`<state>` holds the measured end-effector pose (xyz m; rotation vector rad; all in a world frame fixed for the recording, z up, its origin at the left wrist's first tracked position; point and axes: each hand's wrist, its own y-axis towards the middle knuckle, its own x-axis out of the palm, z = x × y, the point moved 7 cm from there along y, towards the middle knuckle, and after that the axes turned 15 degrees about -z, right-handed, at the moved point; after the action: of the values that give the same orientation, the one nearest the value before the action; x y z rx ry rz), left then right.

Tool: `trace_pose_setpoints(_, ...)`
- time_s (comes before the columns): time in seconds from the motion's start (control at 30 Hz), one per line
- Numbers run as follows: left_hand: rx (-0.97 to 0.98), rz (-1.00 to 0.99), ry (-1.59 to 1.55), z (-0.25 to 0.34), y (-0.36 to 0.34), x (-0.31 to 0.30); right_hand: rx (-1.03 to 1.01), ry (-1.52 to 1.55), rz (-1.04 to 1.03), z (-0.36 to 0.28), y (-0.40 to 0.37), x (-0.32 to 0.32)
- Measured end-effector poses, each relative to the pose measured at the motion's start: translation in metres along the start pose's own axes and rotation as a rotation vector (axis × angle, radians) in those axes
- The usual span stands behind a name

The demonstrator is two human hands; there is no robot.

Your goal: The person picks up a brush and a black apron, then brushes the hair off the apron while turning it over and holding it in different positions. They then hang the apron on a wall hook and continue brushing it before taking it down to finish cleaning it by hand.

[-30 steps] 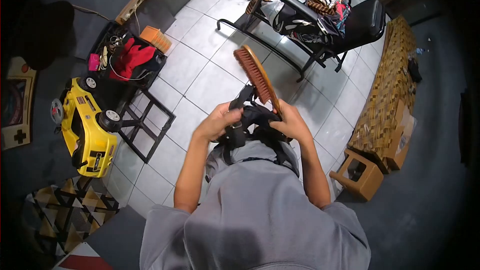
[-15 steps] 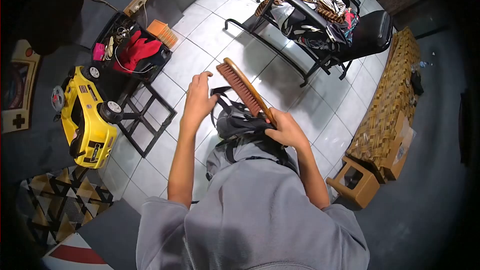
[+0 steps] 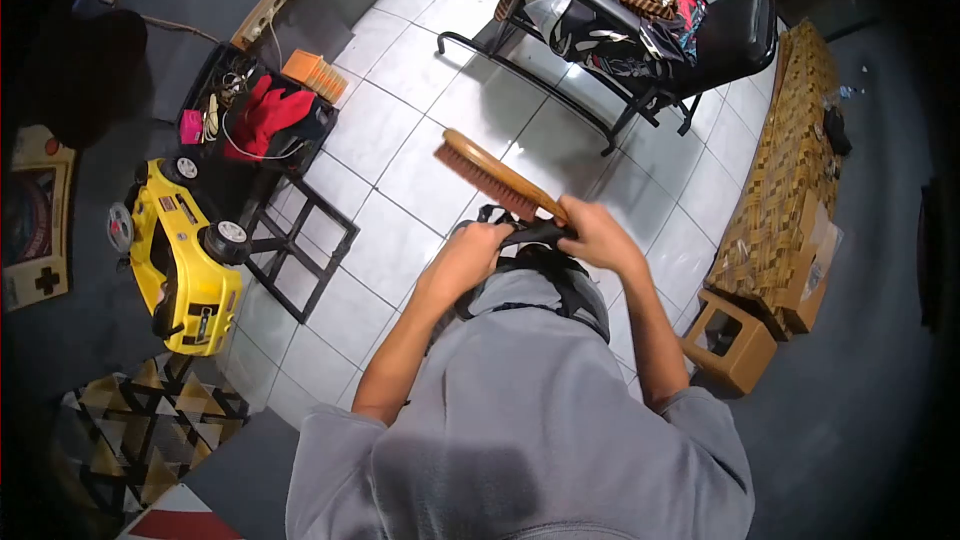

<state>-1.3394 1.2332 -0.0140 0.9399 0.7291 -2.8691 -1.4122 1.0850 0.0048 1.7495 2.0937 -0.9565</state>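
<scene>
My right hand (image 3: 600, 235) is closed around the handle of a wooden brush (image 3: 505, 178) with reddish-brown bristles. The brush slants up to the left, bristles facing down and left, over the tiled floor. Close in front of my body is a black strapped item (image 3: 537, 233), which looks like a bag. My left hand (image 3: 472, 255) is closed on the left part of that item, fingers bent over its edge. Most of the item is hidden by my hands and my grey shirt (image 3: 530, 410).
A black padded chair (image 3: 735, 45) with clothes piled on it stands ahead. To the left are a yellow toy car (image 3: 190, 260), a black metal frame (image 3: 300, 260) and an open case (image 3: 205, 85) of tools. On the right lie a woven mat roll (image 3: 765, 190) and a cardboard box (image 3: 730, 340).
My left hand has come down and right from beside the straps and closed on the black strapped item. The brush has tilted flatter, and my right hand has shifted slightly right. The view has shifted slightly.
</scene>
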Motion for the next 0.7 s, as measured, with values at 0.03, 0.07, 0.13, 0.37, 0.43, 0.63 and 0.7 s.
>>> trace_pose_setpoints(0.03,-0.022,-0.034,-0.028,0.002,0.000,-0.001,0.005,-0.058,0.003,0.006,0.000,-0.008)
trace_pose_setpoints(0.07,-0.044,-0.069,-0.057,0.003,0.000,0.000,0.043,-0.117,0.009,0.013,0.000,-0.017)
trace_pose_setpoints(0.13,0.066,-0.105,-0.093,0.004,0.000,0.000,0.121,-0.235,0.018,0.029,0.000,-0.039)
trace_pose_setpoints(0.37,-0.036,-0.260,-0.086,-0.011,-0.007,0.007,0.271,-0.137,0.580,0.109,0.012,-0.103)
trace_pose_setpoints(0.43,-0.065,-0.252,-0.028,-0.007,-0.004,0.013,0.242,-0.020,0.645,0.114,0.017,-0.107)
trace_pose_setpoints(0.63,-0.063,-0.275,0.083,0.003,0.008,0.023,0.310,0.108,0.257,0.119,0.033,-0.079)
trace_pose_setpoints(0.7,-0.049,-0.259,0.066,-0.001,0.015,0.020,0.359,0.202,0.185,0.110,0.029,-0.065)
